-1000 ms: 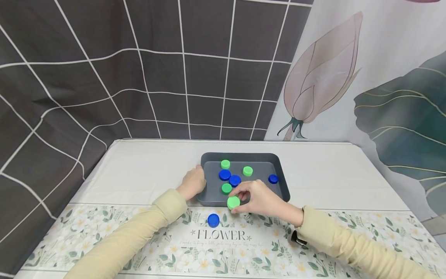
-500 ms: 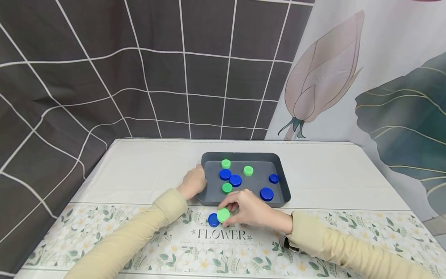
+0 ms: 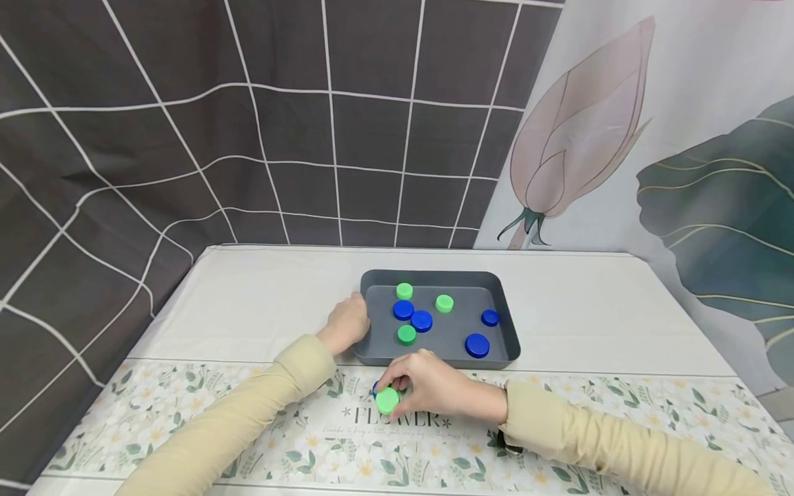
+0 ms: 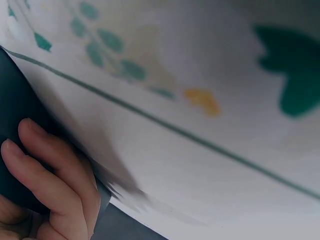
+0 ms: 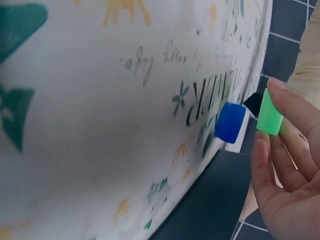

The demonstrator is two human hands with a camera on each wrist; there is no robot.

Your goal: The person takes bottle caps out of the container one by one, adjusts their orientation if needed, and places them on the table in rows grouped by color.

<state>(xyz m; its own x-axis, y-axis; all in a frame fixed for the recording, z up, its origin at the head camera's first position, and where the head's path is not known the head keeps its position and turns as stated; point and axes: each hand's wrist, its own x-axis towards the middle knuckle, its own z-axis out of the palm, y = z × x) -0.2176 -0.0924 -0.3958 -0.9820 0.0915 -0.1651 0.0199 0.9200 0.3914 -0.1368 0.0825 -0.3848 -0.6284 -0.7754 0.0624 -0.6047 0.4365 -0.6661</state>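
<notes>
My right hand [image 3: 428, 389] pinches a light green bottle cap [image 3: 387, 401] between thumb and fingers, in front of the grey tray. Behind that cap, mostly hidden in the head view, a blue bottle cap [image 5: 230, 123] sits on the tablecloth; the right wrist view shows it apart from the green one. At the left end of the tray [image 3: 384, 350], my left hand [image 3: 347, 320] grips the side wall, its curled fingers [image 4: 55, 175] showing against the dark wall in the left wrist view.
Inside the tray lie several caps: light green ones [image 3: 444, 303], a darker green one [image 3: 406, 335] and blue ones [image 3: 477, 345]. A floral tablecloth [image 3: 298, 441] printed with "FLOWER" covers the near part of the table. Behind the table hangs a dark grid-patterned curtain [image 3: 366, 193].
My right hand has carried the green cap from the tray's front wall toward me and leftward, now overlapping the blue cap. A blue cap in the tray's front right has come into sight. The left hand stays.
</notes>
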